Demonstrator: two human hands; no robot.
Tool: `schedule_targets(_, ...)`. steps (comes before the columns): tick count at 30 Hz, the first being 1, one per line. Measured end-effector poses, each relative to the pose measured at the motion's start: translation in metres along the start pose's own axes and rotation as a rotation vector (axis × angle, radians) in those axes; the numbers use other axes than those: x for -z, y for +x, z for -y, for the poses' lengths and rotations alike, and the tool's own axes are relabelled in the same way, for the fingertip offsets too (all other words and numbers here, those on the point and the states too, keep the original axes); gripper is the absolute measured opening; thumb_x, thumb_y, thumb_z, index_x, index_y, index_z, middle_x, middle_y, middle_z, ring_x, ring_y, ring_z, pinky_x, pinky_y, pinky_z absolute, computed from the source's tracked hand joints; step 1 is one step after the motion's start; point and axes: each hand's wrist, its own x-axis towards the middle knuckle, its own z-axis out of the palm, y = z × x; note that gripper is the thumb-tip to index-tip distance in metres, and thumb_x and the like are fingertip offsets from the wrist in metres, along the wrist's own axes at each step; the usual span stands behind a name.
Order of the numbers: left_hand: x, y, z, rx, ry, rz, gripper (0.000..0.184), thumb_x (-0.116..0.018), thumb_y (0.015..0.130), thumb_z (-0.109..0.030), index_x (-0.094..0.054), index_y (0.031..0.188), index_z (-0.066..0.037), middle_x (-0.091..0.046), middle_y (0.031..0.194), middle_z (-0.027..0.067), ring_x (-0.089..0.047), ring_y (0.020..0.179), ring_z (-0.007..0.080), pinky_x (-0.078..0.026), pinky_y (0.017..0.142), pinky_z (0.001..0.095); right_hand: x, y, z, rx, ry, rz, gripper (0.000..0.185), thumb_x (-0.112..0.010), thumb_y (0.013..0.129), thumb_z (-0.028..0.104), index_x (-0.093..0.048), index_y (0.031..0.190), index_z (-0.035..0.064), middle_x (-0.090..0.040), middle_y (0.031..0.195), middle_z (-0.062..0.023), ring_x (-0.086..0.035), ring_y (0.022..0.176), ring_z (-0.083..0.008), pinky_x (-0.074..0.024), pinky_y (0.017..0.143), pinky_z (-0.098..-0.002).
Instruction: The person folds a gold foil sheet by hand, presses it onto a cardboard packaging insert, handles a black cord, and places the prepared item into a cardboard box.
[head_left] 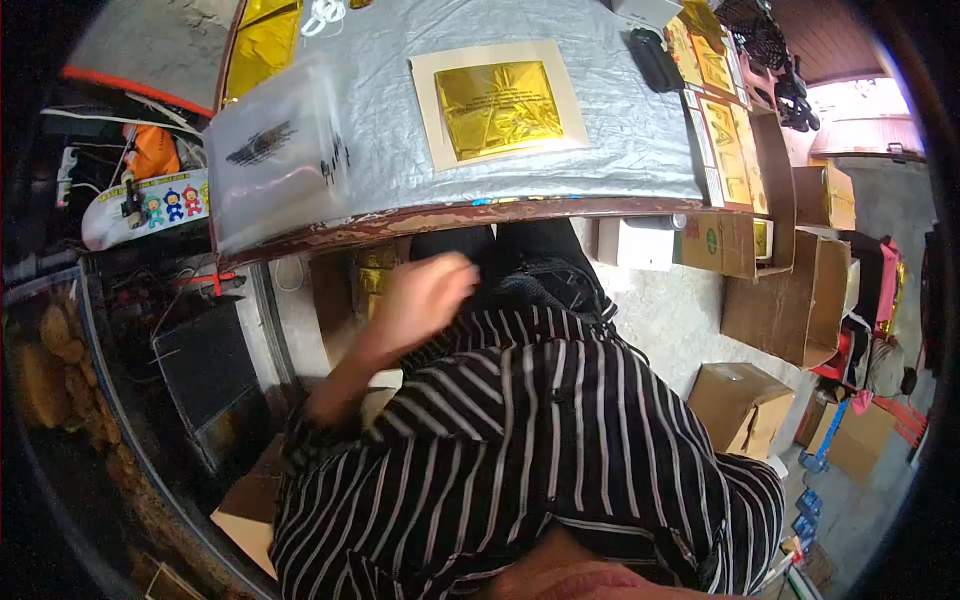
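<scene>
Black-and-white striped shirt [540, 430]: nearest the camera, well on the near side of the gold foil sheet [500, 105].
Cardboard box on the floor: closed box [740, 405] resting on the grey floor [660, 315], nearer than the gold foil sheet and to its right.
Left hand [430, 295]: raised over the lap, nearer than the gold foil sheet and slightly to its left, apart from it. It is blurred; the fingers look bent, but whether they are apart, together or clamped on something cannot be told.
Right hand: out of view, so the state of its fingers cannot be told.
White box [630, 245]: below the level of the surface [380, 120], nearer than the gold foil sheet and to its right.
Clear plastic [275, 165]: lying on the surface to the left of the gold foil sheet, dark marks showing on it, reaching the near edge.
Gold foil sheet: creased and shiny, lying flat on the cream board [427, 105], whose margin shows around it; the board rests on the silvery covering of the surface.
Printed gold boxes [730, 150]: along the right side of the surface, right of the gold foil sheet.
Black object [655, 60]: just beside those boxes, to the right of the gold foil sheet and a little farther off.
White cable [323, 17]: coiled, farther than the gold foil sheet and to its left.
</scene>
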Motion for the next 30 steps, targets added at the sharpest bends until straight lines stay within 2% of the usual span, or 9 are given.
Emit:
schedule_targets(1,0.023,-0.029,0.014,0.231,0.215,0.039,0.02,-0.056,0.098,-0.019,-0.065,0.095,-0.001,-0.066,0.08,0.0219,-0.068,0.072,0.0366,-0.053,0.064,0.0419,0.004,0.0,-0.001,0.001,0.003,0.002,0.045,-0.073,0.085,0.022,-0.066,0.121,-0.0027,-0.07,0.117,-0.017,-0.068,0.103,-0.0249,-0.056,0.085,-0.0356)
schedule_targets(2,0.033,-0.063,0.037,0.366,0.441,0.15,0.023,-0.057,0.098,-0.021,-0.065,0.092,0.0,-0.069,0.082,0.0202,-0.07,0.075,0.0314,-0.052,0.063,0.0416,0.006,0.001,-0.001,0.002,0.007,0.004,0.045,-0.073,0.085,0.022,-0.066,0.121,-0.0027,-0.07,0.117,-0.017,-0.068,0.103,-0.025,-0.056,0.085,-0.0357)
schedule_targets(3,0.035,-0.072,0.057,0.366,0.443,0.152,0.023,-0.057,0.098,-0.021,-0.065,0.092,0.0,-0.069,0.082,0.0202,-0.07,0.075,0.0314,-0.052,0.063,0.0416,0.008,0.002,-0.002,0.004,0.013,0.005,0.045,-0.073,0.085,0.022,-0.066,0.121,-0.0026,-0.07,0.117,-0.0171,-0.068,0.103,-0.025,-0.0561,0.085,-0.0357)
schedule_targets(30,0.083,-0.061,0.103,0.28,0.315,0.546,0.024,-0.061,0.097,-0.023,-0.069,0.093,-0.001,-0.069,0.08,0.0128,-0.066,0.072,0.0226,-0.051,0.064,0.0355,0.005,-0.021,-0.033,0.008,0.151,-0.032,0.047,-0.072,0.086,0.025,-0.065,0.124,-0.001,-0.07,0.118,-0.0181,-0.067,0.104,-0.0262,-0.057,0.083,-0.0369)
